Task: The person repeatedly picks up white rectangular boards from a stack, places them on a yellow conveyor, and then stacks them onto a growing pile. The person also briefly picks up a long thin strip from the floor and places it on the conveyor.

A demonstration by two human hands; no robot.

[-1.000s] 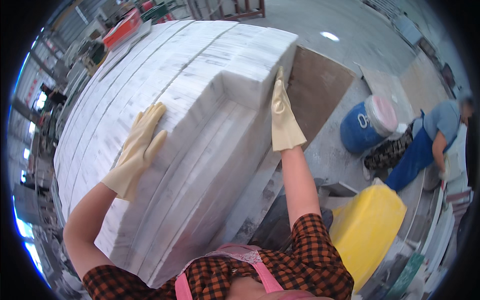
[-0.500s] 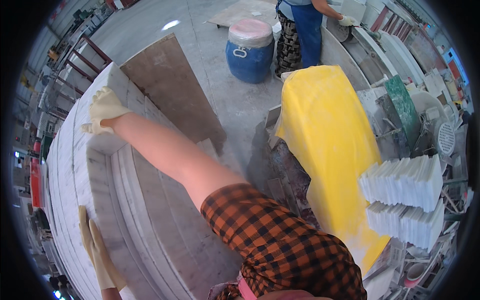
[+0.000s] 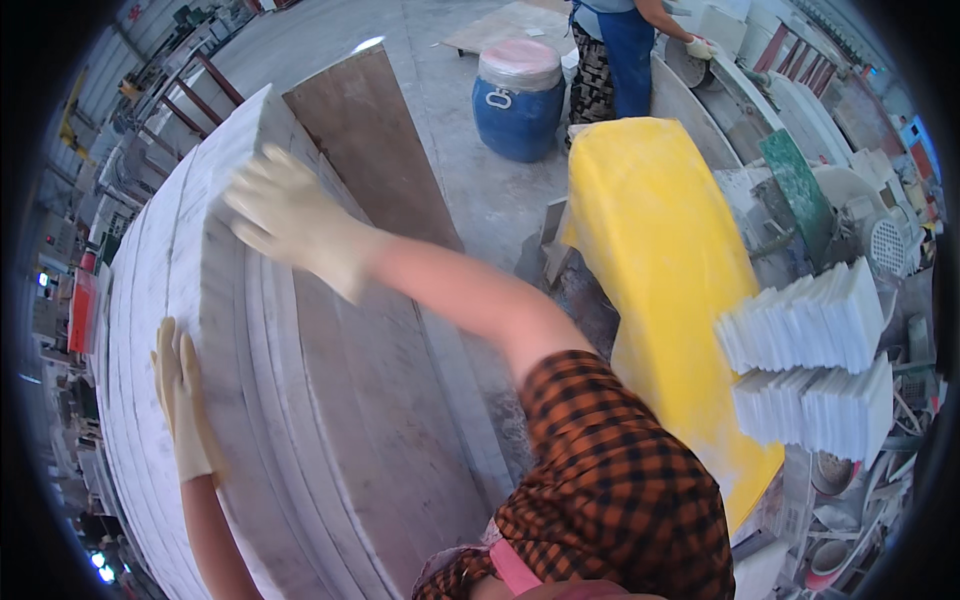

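White, grey-veined stone slabs [image 3: 360, 420] stand on edge in a leaning stack along the left side. My left hand [image 3: 182, 405], in a cream rubber glove, lies with fingers stretched along the upper edges of the stack at lower left. My right hand [image 3: 300, 220], gloved the same way and smeared by motion, reaches across me to the far part of the stack. Its fingers are spread over the front slabs' top corner. Whether they touch the stone I cannot tell. Neither hand holds anything.
A brown board [image 3: 375, 130] leans beyond the stack. At right lies a yellow cover [image 3: 660, 240], beside stacked white tiles [image 3: 810, 315]. Behind stand a blue drum [image 3: 518, 110] and a person in a blue apron [image 3: 630, 65], a gloved hand on some equipment.
My right hand has pulled back from the stack's left edge toward the right and nearer me, elbow bending. My left hand has slid farther up the slab edges. The view has shifted slightly.
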